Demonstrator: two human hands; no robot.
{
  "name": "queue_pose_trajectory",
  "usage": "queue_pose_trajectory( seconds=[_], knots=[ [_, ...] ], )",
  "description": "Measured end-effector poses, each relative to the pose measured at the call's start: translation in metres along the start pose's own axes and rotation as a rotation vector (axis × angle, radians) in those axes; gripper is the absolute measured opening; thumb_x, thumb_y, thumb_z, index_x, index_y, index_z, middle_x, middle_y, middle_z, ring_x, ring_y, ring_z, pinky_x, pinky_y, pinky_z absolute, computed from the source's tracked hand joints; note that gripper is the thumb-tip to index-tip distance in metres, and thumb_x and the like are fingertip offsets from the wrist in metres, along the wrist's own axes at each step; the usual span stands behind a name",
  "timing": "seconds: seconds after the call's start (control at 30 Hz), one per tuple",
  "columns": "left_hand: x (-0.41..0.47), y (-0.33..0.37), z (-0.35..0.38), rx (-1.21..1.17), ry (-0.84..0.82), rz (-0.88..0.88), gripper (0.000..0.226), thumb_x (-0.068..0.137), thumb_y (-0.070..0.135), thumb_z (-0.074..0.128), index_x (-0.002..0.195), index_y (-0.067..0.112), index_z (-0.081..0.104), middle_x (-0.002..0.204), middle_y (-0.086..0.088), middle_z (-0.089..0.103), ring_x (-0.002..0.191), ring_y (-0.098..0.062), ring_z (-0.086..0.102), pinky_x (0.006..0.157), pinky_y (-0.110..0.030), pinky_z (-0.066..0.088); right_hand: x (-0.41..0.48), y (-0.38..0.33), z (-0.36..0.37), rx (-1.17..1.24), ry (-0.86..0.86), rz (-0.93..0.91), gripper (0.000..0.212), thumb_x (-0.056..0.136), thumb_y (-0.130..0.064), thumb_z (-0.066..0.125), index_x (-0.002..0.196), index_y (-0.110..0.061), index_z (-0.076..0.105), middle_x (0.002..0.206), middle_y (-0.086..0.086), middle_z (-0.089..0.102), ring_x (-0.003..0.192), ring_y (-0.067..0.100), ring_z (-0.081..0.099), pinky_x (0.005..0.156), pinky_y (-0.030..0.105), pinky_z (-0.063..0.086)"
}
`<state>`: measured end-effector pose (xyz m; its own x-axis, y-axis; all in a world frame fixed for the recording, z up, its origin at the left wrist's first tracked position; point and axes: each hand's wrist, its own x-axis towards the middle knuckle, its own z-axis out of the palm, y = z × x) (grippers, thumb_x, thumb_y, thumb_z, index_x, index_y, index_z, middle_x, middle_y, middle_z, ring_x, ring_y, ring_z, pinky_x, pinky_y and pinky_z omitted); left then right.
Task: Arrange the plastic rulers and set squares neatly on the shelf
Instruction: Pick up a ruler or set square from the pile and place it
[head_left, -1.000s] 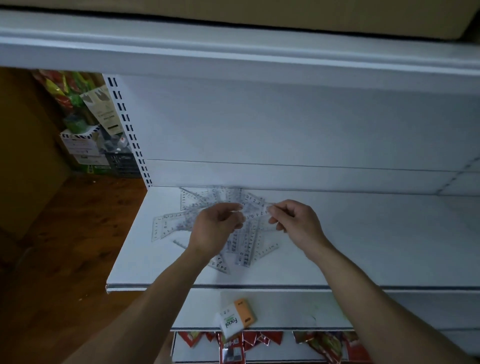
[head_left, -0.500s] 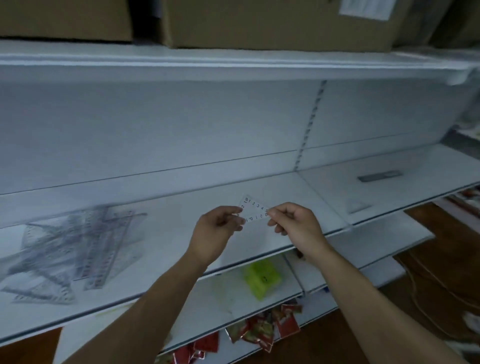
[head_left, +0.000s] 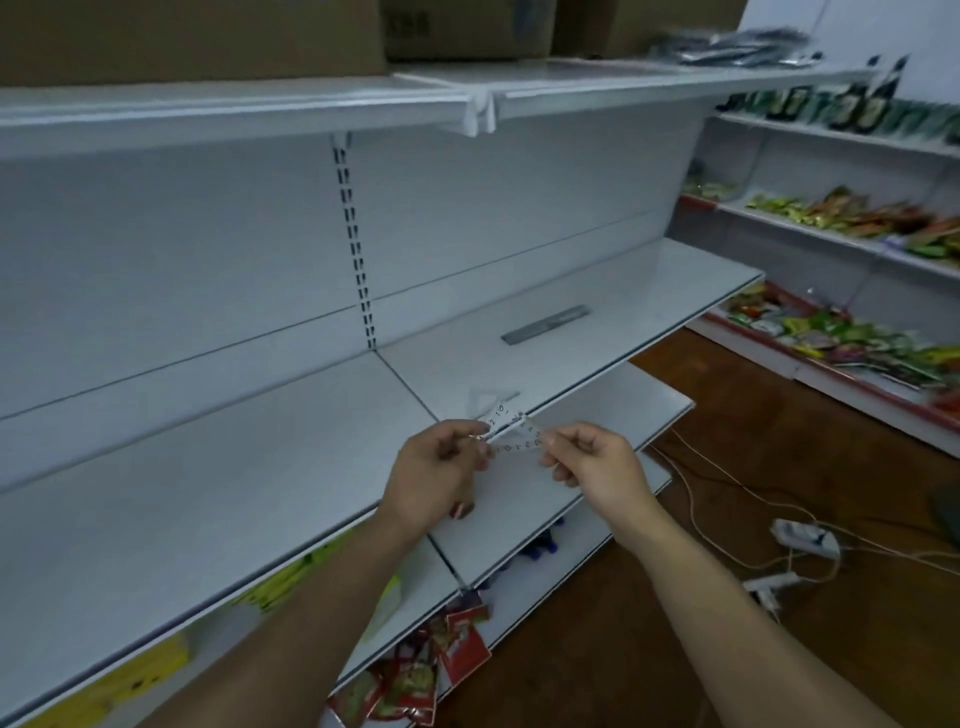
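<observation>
A small clear plastic set square (head_left: 511, 432) with black numbers is pinched between both hands above the white shelf (head_left: 218, 483). My left hand (head_left: 434, 480) grips its left end and my right hand (head_left: 597, 465) grips its right end. Just behind it, another clear set square (head_left: 491, 400) lies flat on the right shelf section. A stack of grey-looking rulers (head_left: 545, 325) rests farther back on that same section. The jumbled pile of rulers seen earlier is out of view.
Cardboard boxes (head_left: 467, 26) sit on the top shelf. Red snack packets (head_left: 447, 654) and yellow packs (head_left: 291, 577) lie on lower shelves. Power strips and cables (head_left: 800, 540) trail over the brown floor. Stocked snack shelves (head_left: 852, 223) stand at the right.
The view has swung right along the shelf, away from the ruler pile. Both hands stay closed on the small set square, now over the right shelf section near the lone set square.
</observation>
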<state>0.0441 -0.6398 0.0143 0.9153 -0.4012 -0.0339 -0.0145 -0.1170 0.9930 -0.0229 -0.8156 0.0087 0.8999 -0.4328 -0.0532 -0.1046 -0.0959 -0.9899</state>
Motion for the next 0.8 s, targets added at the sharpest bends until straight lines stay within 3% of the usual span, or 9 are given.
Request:
queue_pose_trajectory(
  seconds=[0.1, 0.17, 0.27, 0.5, 0.63, 0.7, 0.8],
  knots=[
    [0.030, -0.007, 0.024, 0.047, -0.031, -0.019, 0.015, 0.091, 0.012, 0.064, 0.099, 0.023, 0.069, 0.089, -0.006, 0.073, 0.068, -0.023, 0.062, 0.050, -0.022, 0.047, 0.022, 0.012, -0.026, -0.003, 0.021, 0.029, 0.014, 0.091, -0.015, 0.062, 0.087, -0.004, 0.068, 0.069, 0.003, 0.068, 0.055, 0.005, 0.055, 0.054, 0.017, 0.044],
    [0.053, -0.008, 0.041, 0.050, -0.028, -0.008, 0.016, 0.090, 0.012, 0.065, 0.095, 0.027, 0.069, 0.087, -0.003, 0.074, 0.068, -0.018, 0.064, 0.059, -0.027, 0.049, 0.042, 0.015, -0.041, -0.002, 0.028, 0.036, 0.014, 0.091, -0.015, 0.061, 0.088, -0.004, 0.068, 0.070, 0.003, 0.068, 0.056, 0.004, 0.055, 0.054, 0.016, 0.044],
    [0.092, -0.007, 0.063, 0.000, -0.032, -0.003, 0.019, 0.088, 0.005, 0.064, 0.093, 0.023, 0.069, 0.086, -0.004, 0.074, 0.073, -0.010, 0.068, 0.072, -0.018, 0.051, 0.081, 0.014, -0.060, -0.068, 0.030, 0.031, 0.015, 0.092, -0.019, 0.061, 0.088, -0.007, 0.069, 0.075, 0.004, 0.070, 0.057, 0.002, 0.057, 0.054, 0.014, 0.046],
    [0.172, 0.001, 0.085, -0.026, 0.035, -0.033, 0.017, 0.087, 0.000, 0.063, 0.089, 0.015, 0.069, 0.081, -0.001, 0.073, 0.066, -0.007, 0.066, 0.062, -0.014, 0.050, 0.175, 0.003, -0.089, -0.163, -0.114, 0.034, 0.013, 0.090, -0.025, 0.064, 0.088, -0.015, 0.073, 0.078, -0.003, 0.072, 0.066, 0.005, 0.062, 0.062, 0.017, 0.048],
    [0.199, -0.003, 0.074, 0.053, 0.119, -0.038, 0.013, 0.084, 0.007, 0.069, 0.084, 0.020, 0.073, 0.080, 0.001, 0.074, 0.074, -0.012, 0.068, 0.069, -0.014, 0.050, 0.218, 0.007, -0.084, -0.217, -0.237, 0.029, 0.011, 0.089, -0.027, 0.065, 0.087, -0.021, 0.074, 0.081, -0.006, 0.073, 0.069, 0.003, 0.064, 0.066, 0.022, 0.050],
    [0.206, -0.008, 0.064, 0.143, 0.151, -0.050, 0.010, 0.083, 0.017, 0.072, 0.083, 0.027, 0.074, 0.083, 0.009, 0.074, 0.082, -0.007, 0.068, 0.078, -0.017, 0.050, 0.236, 0.010, -0.076, -0.246, -0.312, 0.007, 0.009, 0.088, -0.028, 0.066, 0.087, -0.024, 0.074, 0.082, -0.009, 0.073, 0.071, 0.000, 0.064, 0.066, 0.016, 0.047],
    [0.213, -0.013, 0.047, 0.205, 0.219, -0.097, 0.008, 0.081, 0.022, 0.075, 0.082, 0.030, 0.075, 0.087, 0.015, 0.072, 0.084, 0.002, 0.066, 0.078, -0.012, 0.048, 0.261, 0.012, -0.060, -0.304, -0.400, -0.076, 0.010, 0.086, -0.030, 0.069, 0.094, -0.030, 0.074, 0.090, -0.018, 0.072, 0.082, -0.006, 0.063, 0.072, 0.007, 0.044]
  ],
)
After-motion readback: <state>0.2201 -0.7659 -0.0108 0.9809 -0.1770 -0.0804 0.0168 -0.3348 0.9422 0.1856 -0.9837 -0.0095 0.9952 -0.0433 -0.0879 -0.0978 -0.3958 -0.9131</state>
